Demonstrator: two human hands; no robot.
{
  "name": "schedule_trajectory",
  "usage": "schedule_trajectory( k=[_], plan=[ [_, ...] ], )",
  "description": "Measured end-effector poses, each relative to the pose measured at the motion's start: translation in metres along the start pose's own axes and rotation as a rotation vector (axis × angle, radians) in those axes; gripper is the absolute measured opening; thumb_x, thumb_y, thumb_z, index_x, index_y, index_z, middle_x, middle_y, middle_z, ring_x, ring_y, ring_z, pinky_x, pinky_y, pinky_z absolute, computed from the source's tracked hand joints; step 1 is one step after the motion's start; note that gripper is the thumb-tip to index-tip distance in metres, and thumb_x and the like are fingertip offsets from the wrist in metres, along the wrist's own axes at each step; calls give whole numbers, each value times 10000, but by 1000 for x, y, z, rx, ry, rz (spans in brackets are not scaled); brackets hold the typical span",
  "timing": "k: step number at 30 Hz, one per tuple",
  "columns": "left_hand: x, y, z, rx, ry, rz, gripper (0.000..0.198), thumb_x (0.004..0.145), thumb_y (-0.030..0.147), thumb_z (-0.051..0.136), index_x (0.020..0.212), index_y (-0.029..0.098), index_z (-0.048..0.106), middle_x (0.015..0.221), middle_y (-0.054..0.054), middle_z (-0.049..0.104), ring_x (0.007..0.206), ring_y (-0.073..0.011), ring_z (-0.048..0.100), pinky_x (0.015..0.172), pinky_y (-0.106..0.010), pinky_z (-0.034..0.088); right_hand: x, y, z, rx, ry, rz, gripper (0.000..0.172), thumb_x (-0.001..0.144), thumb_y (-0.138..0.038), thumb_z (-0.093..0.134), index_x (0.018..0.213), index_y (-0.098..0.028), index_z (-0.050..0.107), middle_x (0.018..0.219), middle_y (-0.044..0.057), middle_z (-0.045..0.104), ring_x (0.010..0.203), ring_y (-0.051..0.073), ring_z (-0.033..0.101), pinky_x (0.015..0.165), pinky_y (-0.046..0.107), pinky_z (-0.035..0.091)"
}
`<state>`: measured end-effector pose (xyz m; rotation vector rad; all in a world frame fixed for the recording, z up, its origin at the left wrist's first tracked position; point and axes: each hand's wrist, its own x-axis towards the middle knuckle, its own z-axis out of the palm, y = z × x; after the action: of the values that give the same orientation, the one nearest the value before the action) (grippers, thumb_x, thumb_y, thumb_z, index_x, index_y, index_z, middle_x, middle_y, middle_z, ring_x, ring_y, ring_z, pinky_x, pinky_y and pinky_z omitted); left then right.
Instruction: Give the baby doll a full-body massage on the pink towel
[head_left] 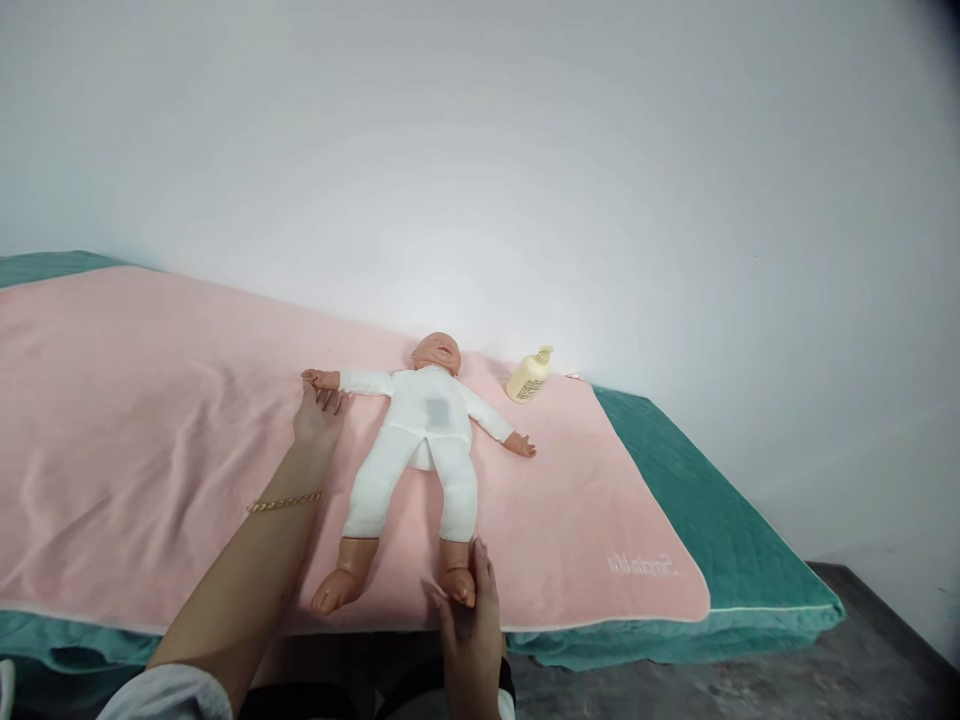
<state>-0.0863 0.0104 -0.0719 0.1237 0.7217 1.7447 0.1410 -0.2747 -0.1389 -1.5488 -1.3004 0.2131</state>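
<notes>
A baby doll (431, 410) with a white cloth body lies on its back on a pink blanket (555, 520), arms and legs spread. At its outstretched arm on the left, my left hand (321, 412) is closed about the doll's small hand, with the fingers curled beneath it. My right hand (472, 615) cups the doll's foot on the right, thumb on one side and fairly straight fingers on the other. The doll's other foot and other hand rest untouched on the blanket. A grey patch shows on its chest.
A pale yellow pump bottle (528, 377) leans or lies near the wall (480, 180), right of the doll's head. Under the blanket is a green padded mattress (675, 460), its front edge close to me. Dark grey floor (847, 650) shows at the lower right.
</notes>
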Motion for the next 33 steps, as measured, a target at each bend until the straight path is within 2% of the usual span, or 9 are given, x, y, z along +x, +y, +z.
schedule_trajectory(
  k=[4,7,10,14,16,20,24,29,33],
  plan=[
    [-15,2,10,27,35,12,181,919,404,578,981,242,630,1017,-41,638,895,-108,638,807,-201,546,4,0,1,5,-42,-12,588,879,-374,609,1416,-197,444,1455,137,469,1372,341,400,1090,593,365],
    [-24,3,15,122,-25,74,242,890,444,606,1063,283,658,1280,-46,591,1146,-165,590,896,-236,520,8,-8,-4,42,-12,59,540,908,-360,557,1410,-199,442,1458,123,469,1381,306,395,1095,541,386],
    [-30,1,19,255,-127,160,290,878,467,607,1102,291,665,1394,-30,534,1280,-210,508,1001,-316,463,17,-19,-14,50,-16,103,534,897,-357,576,1394,-205,455,1421,122,513,1321,293,481,1036,477,466],
    [-39,-2,23,424,-294,298,371,843,481,636,1139,260,671,1373,-55,563,1322,-251,466,1059,-421,396,37,-37,-28,98,-31,88,540,904,-333,566,1409,-207,421,1439,131,491,1306,277,498,1021,442,480],
    [-45,-3,25,515,-388,364,395,819,470,661,1124,220,686,1314,-77,608,1304,-266,479,1078,-433,373,49,-45,-31,117,-33,67,532,915,-328,548,1413,-209,404,1452,136,474,1314,269,489,1036,442,466],
    [-53,-8,25,723,-533,435,392,770,414,712,1117,231,700,1381,-68,549,1315,-268,461,1121,-392,332,73,-58,-26,153,-6,13,508,927,-327,528,1405,-214,399,1456,131,467,1327,253,474,1045,436,456],
    [-52,-16,22,958,-706,509,387,748,387,728,1111,253,715,1438,-62,480,1375,-271,376,1164,-409,266,93,-65,-15,165,-4,-25,505,918,-328,544,1393,-218,415,1441,124,486,1309,248,494,1033,435,465],
    [-47,-24,19,1073,-784,568,429,704,420,764,1107,280,719,1484,-55,413,1412,-285,298,1179,-441,232,113,-72,-4,141,-49,-21,474,914,-344,544,1363,-224,446,1418,115,513,1298,244,506,1028,426,464],
    [-49,-22,19,1116,-808,545,452,706,479,759,1112,284,718,1522,-49,359,1433,-294,247,1183,-457,222,125,-76,2,149,-60,-21,477,917,-356,535,1363,-221,436,1404,115,526,1295,238,506,1028,420,459]
  ],
)
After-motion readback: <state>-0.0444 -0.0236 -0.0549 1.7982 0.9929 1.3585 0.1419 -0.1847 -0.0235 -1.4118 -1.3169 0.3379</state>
